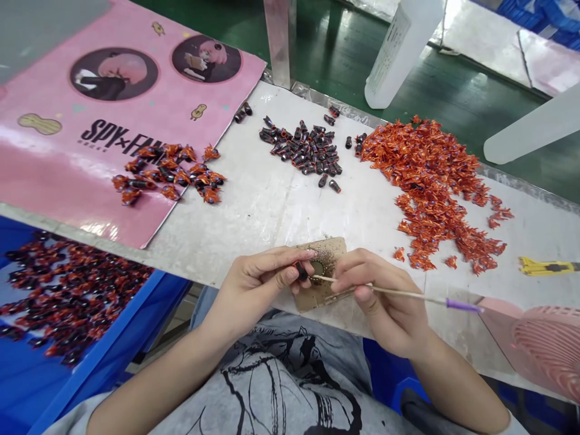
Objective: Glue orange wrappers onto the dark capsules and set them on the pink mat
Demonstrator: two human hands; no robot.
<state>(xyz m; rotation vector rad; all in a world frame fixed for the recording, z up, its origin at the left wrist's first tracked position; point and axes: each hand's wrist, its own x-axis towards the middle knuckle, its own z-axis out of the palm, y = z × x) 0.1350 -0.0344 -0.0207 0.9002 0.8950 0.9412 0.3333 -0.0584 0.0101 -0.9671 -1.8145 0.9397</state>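
Between the fingertips of my left hand [258, 283] is a small black piece [301, 271] with a reddish edge. My right hand [385, 296] pinches a thin wooden stick [403, 293] that has a purple end. The stick's other tip lies close to the black piece; whether they touch I cannot tell. Under both hands a piece of brown cardboard [334, 249] covered in dark specks bears a round greenish spot, partly hidden by my fingers. Beyond it lies a heap of black hollow pieces [308, 148], and to the right a large pile of orange spiky parts [421, 163].
Joined orange-and-black pieces [167, 172] lie partly on a pink printed sheet [58, 169]. A blue bin [122, 320] at lower left holds many more. At right are a yellow cutter [546, 266] and a pink fan [548, 341]. White bottles [399, 54] stand along the back edge.
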